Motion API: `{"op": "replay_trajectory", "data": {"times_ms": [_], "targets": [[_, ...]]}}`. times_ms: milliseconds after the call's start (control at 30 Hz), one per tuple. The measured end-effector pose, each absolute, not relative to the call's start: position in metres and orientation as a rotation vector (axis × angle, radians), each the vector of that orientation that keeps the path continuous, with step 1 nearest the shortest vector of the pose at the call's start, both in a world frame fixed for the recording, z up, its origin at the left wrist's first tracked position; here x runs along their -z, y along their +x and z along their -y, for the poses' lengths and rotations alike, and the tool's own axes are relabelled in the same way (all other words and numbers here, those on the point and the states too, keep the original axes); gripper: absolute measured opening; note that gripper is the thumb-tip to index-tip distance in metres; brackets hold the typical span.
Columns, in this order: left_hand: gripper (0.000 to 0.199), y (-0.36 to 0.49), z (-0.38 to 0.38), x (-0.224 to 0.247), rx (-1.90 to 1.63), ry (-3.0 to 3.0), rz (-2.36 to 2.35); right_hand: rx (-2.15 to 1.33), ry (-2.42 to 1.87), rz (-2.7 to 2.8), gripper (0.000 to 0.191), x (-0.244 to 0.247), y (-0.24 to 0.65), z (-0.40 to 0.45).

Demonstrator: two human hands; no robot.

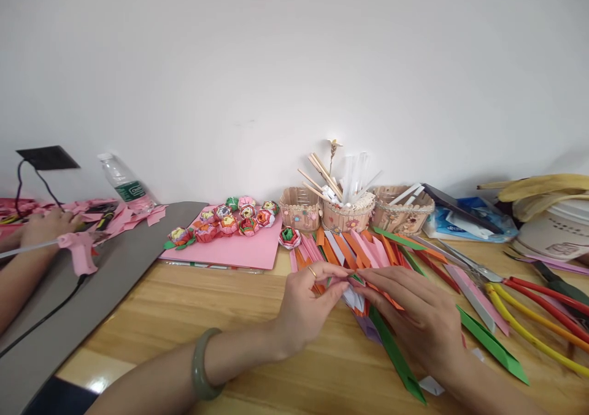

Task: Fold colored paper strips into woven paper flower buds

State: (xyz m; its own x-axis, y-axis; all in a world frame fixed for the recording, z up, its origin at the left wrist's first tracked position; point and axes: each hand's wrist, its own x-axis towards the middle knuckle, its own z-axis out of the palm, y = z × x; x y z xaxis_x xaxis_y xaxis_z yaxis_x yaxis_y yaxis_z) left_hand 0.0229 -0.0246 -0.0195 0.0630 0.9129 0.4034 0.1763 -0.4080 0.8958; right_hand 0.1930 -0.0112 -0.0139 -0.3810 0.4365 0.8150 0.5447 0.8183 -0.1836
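My left hand [308, 298], with a ring and a green bangle, pinches thumb and forefinger together in front of me. Opposite it, the fingers of my right hand [409, 304] close on the same small folded paper piece [355, 278], which looks partly green and is mostly hidden by my fingers. Below and behind both hands lie folded paper strips in orange, pink, white and purple. A green folded paper strip [396, 355] runs under my right hand toward the front. Another green strip [494, 343] lies to its right.
Finished paper flowers [229, 223] sit on a pink sheet [221, 255]. Behind are decorated baskets [301, 209] with sticks. Scissors [488, 272] and red and yellow handled tools lie right. At left are a co-worker's hand [48, 226], a pink glue gun [78, 250] and a bottle [122, 178].
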Motion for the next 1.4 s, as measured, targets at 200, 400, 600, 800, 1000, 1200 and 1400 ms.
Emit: {"op": "replay_trajectory", "data": {"times_ms": [200, 400, 600, 800, 1000, 1200, 1400], "targets": [[0.011, 0.021, 0.027, 0.014, -1.356, 1.720, -1.031, 0.155, -0.688, 2.082, 0.025, 0.008, 0.194, 0.012], [0.011, 0.020, 0.026, 0.014, -1.305, 1.721, -1.017, 0.135, -0.686, 2.085, 0.023, 0.009, 0.196, 0.012], [0.005, 0.015, 0.025, 0.004, -1.348, 1.896, -0.982, -0.052, -0.715, 2.038, 0.017, 0.006, 0.193, 0.013], [0.007, 0.011, 0.019, -0.007, -1.059, 1.650, -0.838, -0.635, -0.803, 1.986, 0.013, -0.003, 0.187, 0.014], [0.019, 0.010, 0.012, -0.005, -0.807, 1.325, -0.778, -1.075, -0.947, 1.852, 0.022, -0.006, 0.185, 0.018], [0.031, 0.011, 0.009, -0.010, -0.864, 1.216, -0.853, -1.394, -0.980, 1.653, 0.023, -0.011, 0.184, 0.016], [0.030, 0.014, 0.008, -0.009, -0.942, 1.145, -0.826, -1.416, -0.993, 1.638, 0.021, -0.011, 0.184, 0.013]]}}
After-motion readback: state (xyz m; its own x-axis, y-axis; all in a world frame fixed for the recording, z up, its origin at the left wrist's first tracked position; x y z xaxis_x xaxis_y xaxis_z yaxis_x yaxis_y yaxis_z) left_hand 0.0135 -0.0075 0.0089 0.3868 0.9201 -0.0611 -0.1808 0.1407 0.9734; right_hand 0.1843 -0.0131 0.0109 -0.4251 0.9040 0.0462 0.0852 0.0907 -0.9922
